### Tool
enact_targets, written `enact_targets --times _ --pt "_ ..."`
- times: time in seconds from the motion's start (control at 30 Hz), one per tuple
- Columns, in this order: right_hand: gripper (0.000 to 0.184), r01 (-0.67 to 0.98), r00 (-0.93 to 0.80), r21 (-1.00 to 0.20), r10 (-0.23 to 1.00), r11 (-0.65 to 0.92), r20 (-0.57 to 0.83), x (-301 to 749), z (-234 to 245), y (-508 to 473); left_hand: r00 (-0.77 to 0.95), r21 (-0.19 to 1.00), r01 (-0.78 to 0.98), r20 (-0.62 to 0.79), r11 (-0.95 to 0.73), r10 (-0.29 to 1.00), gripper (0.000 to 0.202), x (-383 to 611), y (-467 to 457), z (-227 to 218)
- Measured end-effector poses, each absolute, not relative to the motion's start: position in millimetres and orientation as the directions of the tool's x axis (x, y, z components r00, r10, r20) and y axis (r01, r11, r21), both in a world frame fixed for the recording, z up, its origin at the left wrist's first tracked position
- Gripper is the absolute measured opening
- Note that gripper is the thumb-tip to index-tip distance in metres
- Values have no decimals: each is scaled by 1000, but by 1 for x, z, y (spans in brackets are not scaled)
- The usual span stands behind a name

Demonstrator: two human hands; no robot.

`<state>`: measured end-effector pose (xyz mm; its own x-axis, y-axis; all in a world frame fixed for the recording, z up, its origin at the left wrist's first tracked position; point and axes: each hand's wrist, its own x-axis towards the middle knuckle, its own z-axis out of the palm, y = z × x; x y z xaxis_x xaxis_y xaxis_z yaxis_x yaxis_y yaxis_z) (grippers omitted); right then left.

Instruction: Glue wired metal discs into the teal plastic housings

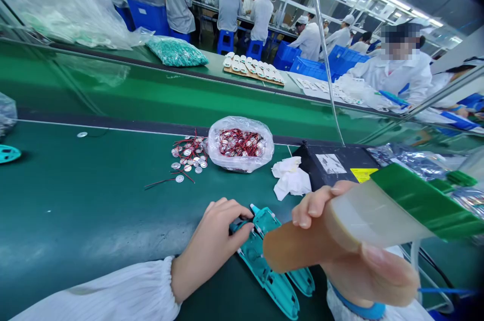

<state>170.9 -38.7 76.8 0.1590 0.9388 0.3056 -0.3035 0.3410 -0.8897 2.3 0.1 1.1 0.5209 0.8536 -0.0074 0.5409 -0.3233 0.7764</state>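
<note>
My left hand (221, 233) pinches the upper edge of a teal plastic shell half (260, 265) between thumb and forefinger. A second teal shell half (267, 220) lies close beside it, and both show their hollow insides. My right hand (363, 250) is wrapped around a translucent bottle (378, 212) with a green end and brownish contents. The bottle is held tilted above the shells and covers part of them. Whether its tip touches a shell is hidden.
Behind my hands, a clear bag (242, 142) holds discs with red and black wires; several loose wired discs (189, 159) lie beside it. Crumpled white tissue (291, 177) sits near a black box (333, 159). Across the green barrier (151, 91), people in white work.
</note>
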Motion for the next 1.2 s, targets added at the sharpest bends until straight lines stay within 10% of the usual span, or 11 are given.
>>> enact_targets --times 1.2 --pt "43 -238 266 -884 903 402 339 176 41 -50 502 780 538 8 -320 865 13 6 1 3"
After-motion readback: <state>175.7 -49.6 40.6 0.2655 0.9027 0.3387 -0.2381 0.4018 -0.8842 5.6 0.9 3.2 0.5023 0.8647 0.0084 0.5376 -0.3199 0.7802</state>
